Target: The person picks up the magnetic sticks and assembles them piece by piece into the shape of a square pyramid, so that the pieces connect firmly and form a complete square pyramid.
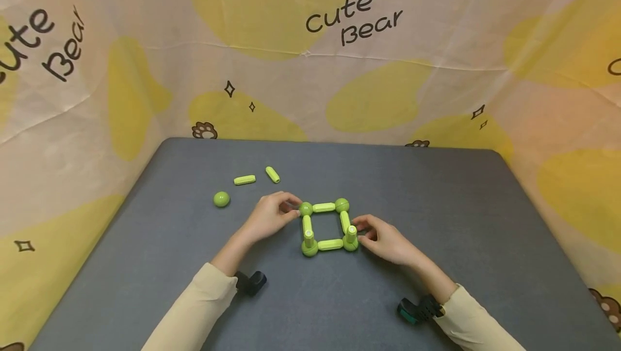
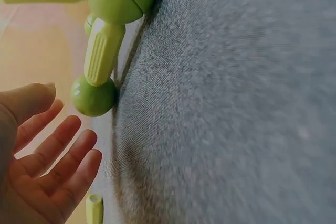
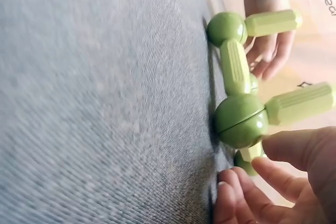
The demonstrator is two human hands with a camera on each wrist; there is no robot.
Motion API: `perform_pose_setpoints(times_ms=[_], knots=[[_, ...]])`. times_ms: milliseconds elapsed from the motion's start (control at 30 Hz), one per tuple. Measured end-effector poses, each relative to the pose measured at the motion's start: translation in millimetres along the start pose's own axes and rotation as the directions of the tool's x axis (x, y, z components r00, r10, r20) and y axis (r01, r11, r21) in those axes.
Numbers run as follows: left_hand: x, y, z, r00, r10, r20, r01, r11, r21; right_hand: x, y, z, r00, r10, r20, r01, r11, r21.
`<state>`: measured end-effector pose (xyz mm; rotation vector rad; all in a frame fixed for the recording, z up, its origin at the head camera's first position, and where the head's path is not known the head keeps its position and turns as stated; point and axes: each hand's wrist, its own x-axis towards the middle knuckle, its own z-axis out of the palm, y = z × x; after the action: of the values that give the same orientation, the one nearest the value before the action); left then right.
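Observation:
A square frame of green balls and pale green sticks lies on the table. Upright sticks (image 1: 351, 234) rise from its front-left ball (image 1: 309, 249) and front-right ball (image 3: 241, 121). My left hand (image 1: 274, 213) is beside the back-left ball (image 2: 93, 96), its fingers loosely bent around nothing in the left wrist view. Close against the frame's right side is my right hand (image 1: 388, 240). Its thumb (image 3: 294, 148) appears to touch the front-right ball, while the other fingers sit near the side stick (image 1: 345, 221). The back-right ball (image 1: 342, 205) stands apart from both hands.
On the table (image 1: 436, 194), left of the frame, lie a loose green ball (image 1: 221, 199) and two loose sticks, one nearly sideways (image 1: 245, 179) and one slanted stick (image 1: 273, 174). A printed cloth (image 1: 271, 27) hangs behind the table and along its sides.

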<state>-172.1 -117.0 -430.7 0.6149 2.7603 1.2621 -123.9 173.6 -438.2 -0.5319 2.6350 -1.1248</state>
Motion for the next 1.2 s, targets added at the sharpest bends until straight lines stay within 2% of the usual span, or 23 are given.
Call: perform_pose_setpoints(times_ms=[133,233,467,633,900,1200], knots=[[8.9,-0.6,6.4,1.000,-0.008,0.008,0.008,1.000,0.004,-6.7,-1.6,0.9,0.998,-0.048,0.036,0.048,0.999,0.001],[12.7,-0.4,9.9,1.000,-0.003,0.006,0.003,1.000,0.021,-7.7,-3.4,3.7,0.997,-0.071,0.033,0.071,0.997,-0.009],[14.3,1.5,12.1,1.000,0.009,0.017,-0.010,0.996,0.084,-3.7,-9.3,12.8,0.990,-0.115,-0.081,0.106,0.989,-0.103],[9.6,2.8,11.9,0.999,-0.009,0.031,0.006,0.996,0.085,-2.3,-11.0,12.0,0.987,-0.096,-0.130,0.078,0.987,-0.142],[-3.0,3.7,10.3,0.999,0.001,0.044,-0.005,0.995,0.099,2.4,-8.7,4.0,0.989,-0.042,-0.140,0.017,0.985,-0.174],[-14.9,9.5,11.9,0.999,-0.001,0.050,-0.004,0.995,0.097,10.4,-3.7,-0.6,0.986,-0.046,-0.158,0.019,0.985,-0.173]])
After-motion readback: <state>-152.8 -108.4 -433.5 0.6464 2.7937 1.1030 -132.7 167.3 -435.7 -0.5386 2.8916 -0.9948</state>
